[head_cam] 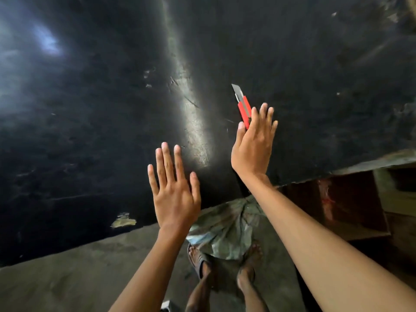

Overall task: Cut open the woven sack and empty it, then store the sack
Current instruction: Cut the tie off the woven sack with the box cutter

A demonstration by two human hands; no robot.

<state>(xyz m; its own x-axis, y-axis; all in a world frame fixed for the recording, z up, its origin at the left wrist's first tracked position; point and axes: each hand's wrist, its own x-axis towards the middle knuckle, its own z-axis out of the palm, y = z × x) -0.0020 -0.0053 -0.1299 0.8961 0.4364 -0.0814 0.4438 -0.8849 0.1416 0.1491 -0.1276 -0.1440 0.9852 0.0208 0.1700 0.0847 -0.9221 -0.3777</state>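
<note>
Holding red knife (243,106), handle half hidden: right hand (252,145) | left hand (174,192) flat, empty

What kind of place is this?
Likely a workshop or storeroom: a big scuffed black work surface, bare concrete floor, and a red utility knife in the right hand.

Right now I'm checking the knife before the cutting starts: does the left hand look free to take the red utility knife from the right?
Probably yes. The left hand is open, fingers straight, holding nothing. The red utility knife sticks up from the right hand, blade out, with nothing between the hands. Reaching the handle, not the blade, would be safer.
</note>
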